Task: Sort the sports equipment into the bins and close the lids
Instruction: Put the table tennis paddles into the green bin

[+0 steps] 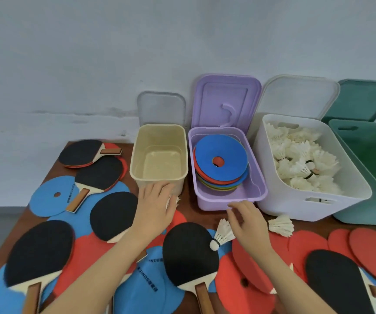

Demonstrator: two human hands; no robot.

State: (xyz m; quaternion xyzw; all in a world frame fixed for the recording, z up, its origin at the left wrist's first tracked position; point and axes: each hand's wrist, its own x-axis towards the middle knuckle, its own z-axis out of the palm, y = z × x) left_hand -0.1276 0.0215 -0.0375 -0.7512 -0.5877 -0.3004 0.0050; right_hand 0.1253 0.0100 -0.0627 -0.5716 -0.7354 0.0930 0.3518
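My left hand (156,206) reaches to the front of the empty beige bin (159,177) and its fingers close over a white shuttlecock (174,200), mostly hidden beneath it. My right hand (249,223) hovers with loosely curled fingers in front of the purple bin (227,201) and holds nothing. A second shuttlecock (223,234) lies just left of that hand, on a black paddle (190,250). A third shuttlecock (281,225) lies to its right. The purple bin holds stacked flat discs (218,146). The white bin (295,208) holds several shuttlecocks.
A green bin (368,155) stands at the far right. All bin lids stand open against the wall. Several paddles (98,175), blue discs (48,196) and red discs (375,250) cover the brown table's left and front.
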